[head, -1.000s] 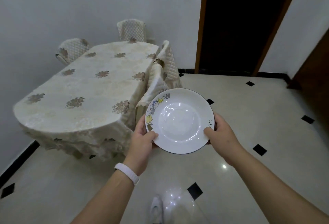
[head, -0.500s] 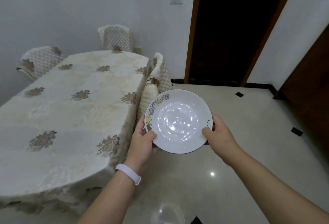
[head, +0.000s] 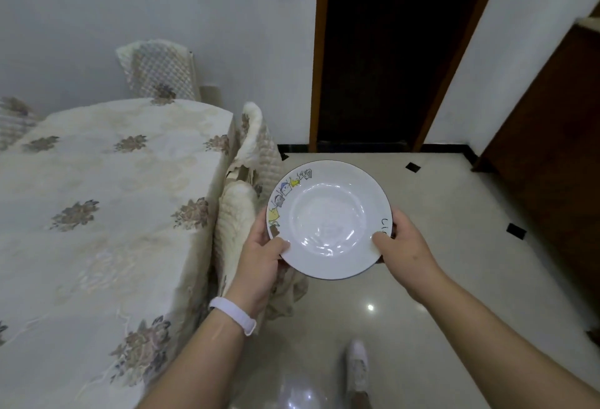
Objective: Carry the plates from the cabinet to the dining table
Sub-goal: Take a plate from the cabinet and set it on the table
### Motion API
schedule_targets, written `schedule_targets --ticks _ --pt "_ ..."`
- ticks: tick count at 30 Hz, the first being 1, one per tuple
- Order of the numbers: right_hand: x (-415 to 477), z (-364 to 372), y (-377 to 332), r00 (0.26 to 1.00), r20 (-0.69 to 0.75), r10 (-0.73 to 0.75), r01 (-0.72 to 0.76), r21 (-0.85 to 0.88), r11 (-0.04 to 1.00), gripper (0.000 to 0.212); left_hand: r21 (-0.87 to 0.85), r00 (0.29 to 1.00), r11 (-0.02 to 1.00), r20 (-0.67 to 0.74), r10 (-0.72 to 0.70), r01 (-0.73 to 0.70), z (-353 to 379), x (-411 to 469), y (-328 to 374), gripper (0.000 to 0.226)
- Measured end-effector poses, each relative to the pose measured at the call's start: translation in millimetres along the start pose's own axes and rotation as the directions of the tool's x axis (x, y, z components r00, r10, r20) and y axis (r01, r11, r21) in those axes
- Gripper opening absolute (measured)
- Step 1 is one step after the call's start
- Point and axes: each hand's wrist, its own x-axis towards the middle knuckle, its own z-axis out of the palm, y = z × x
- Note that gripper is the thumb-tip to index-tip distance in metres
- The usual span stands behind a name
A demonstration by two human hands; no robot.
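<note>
Plate: white plate [head: 328, 220], just right of the surface [head: 97, 197].
Hands: left hand [head: 259, 256] and right hand [head: 402, 246] gripping opposite rims.
Change: surface now nearer; set-down likely next.

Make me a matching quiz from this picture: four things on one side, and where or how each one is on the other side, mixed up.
Things:
1. plate
2. wristband
3. dining table
4. doorway

Place or state:
a. dark, in the far wall
b. gripped at its rim by the left hand and right hand
c. worn on the left wrist
d. covered with a flowered cloth

Pairs: 1-b, 2-c, 3-d, 4-a
</note>
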Motion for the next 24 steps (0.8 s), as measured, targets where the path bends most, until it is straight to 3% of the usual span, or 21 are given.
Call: schedule_targets --ticks 15,24 --pt "217 -142 -25 0.998 -0.005 -0.070 0.070 0.032 0.997 0.044 0.098 0.998 0.994 0.011 0.057 -0.058 180 196 31 0.068" --pt "302 -163 -24 0.998 0.021 -0.052 0.051 0.052 0.997 0.049 0.088 0.999 0.995 -0.005 0.047 -0.047 214 270 31 0.068"
